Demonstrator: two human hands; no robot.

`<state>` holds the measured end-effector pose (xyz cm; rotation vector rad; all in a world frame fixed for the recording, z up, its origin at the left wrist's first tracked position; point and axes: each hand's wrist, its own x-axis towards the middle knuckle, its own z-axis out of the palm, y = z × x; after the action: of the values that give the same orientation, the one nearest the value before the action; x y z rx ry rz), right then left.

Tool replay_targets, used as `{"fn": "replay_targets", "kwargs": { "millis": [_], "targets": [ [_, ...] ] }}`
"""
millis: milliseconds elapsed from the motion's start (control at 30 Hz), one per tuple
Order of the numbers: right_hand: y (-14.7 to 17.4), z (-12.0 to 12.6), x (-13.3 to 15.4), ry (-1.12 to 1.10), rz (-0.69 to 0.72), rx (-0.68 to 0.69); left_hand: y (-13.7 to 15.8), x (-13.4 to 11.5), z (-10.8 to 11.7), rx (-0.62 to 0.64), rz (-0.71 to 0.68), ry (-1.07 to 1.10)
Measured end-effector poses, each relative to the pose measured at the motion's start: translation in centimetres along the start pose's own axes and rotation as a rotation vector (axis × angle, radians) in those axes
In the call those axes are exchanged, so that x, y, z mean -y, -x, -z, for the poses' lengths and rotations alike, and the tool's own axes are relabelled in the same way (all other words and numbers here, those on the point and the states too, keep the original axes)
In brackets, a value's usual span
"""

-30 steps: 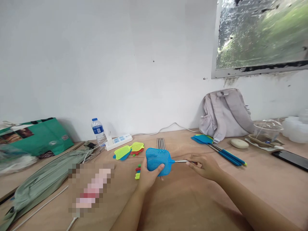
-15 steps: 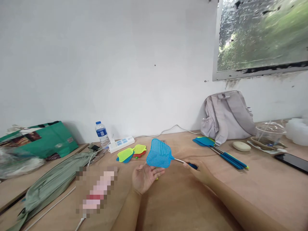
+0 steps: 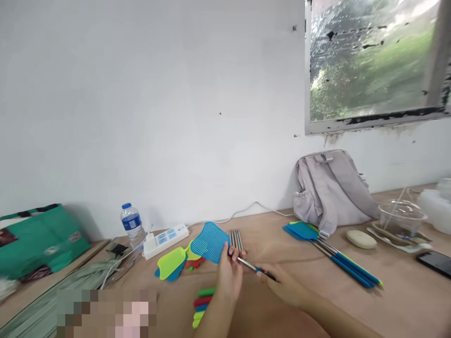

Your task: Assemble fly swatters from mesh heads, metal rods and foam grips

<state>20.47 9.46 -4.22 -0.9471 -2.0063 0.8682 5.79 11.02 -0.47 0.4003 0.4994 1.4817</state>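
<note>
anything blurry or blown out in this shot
Head view: the window is bright and smeared; a pixelated block masks the lower left; the left hand, right hand and blue swatter look slightly soft; light is even, with faint shadows.

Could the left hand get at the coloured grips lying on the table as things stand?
Probably yes: the coloured grips lie bare just beside the left hand, nothing over them, though its fingers now touch the blue swatter.

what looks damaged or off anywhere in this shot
The window frame stands out: its white paint is chipped and flaking black along the bottom edge, with dirty streaks on the wall below. On the table, the blue fly swatter in both hands looks intact.
</note>
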Motion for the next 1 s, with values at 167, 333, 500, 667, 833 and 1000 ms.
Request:
{"fn": "replay_targets", "kwargs": {
  "millis": [167, 333, 500, 667, 833, 1000],
  "targets": [
    [-2.4, 0.6, -0.7, -0.284, -0.197, 0.176, -1.9, -1.2, 0.2, -0.017, 0.006, 0.025],
    [-3.1, 0.3, -0.6, -0.517, -0.295, 0.288, -1.8, -2.3, -0.1, -0.053, 0.006, 0.011],
    [-2.8, 1.3, -0.2, -0.660, -0.357, 0.353, -1.1, -2.6, -0.6, 0.024, -0.012, -0.064],
    [-2.1, 1.8, 0.2, -0.599, -0.339, 0.316, -0.5, -2.7, -0.8, 0.178, -0.024, -0.117],
    [-0.4, 0.8, 1.2, -0.070, -0.076, 0.015, -0.5, -2.6, -0.4, 0.207, -0.061, -0.136],
    [0.6, 0.2, 2.2, 0.149, 0.002, -0.092, -0.3, -2.3, -0.7, 0.249, -0.080, -0.149]
  ]
}}
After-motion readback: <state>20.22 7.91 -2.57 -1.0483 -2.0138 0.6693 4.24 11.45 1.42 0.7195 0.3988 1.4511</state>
